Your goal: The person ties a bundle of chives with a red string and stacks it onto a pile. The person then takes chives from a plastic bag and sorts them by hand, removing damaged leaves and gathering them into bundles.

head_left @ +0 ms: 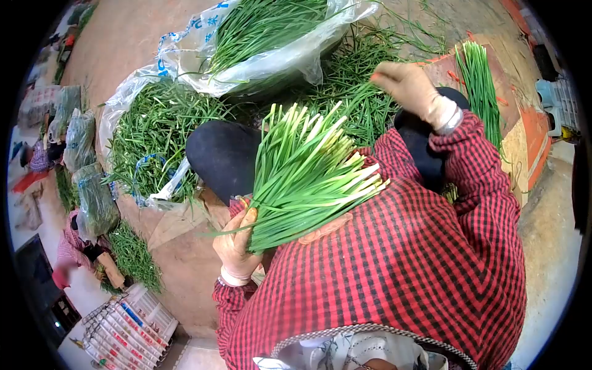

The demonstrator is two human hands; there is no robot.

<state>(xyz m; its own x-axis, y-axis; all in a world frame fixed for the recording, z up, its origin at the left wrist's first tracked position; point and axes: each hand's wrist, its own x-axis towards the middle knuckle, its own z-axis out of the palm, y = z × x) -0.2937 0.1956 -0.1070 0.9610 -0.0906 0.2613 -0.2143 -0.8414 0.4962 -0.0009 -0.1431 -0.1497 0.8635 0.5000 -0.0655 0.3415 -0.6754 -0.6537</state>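
Observation:
My gloved left hand is closed around the leafy lower end of a fanned bunch of garlic chives. The bunch lies over my lap, its pale cut ends spread up and to the right. My gloved right hand is raised above my right knee, beside a heap of loose green trimmings. Its fingers stretch to the left, somewhat apart, and I see nothing held in them. A large load of chives rests in a clear plastic bag ahead of me.
More loose greens lie in plastic at the left. A neat chive bundle rests on a board at right, near orange ties. Bagged greens, another person and a white crate are farther left.

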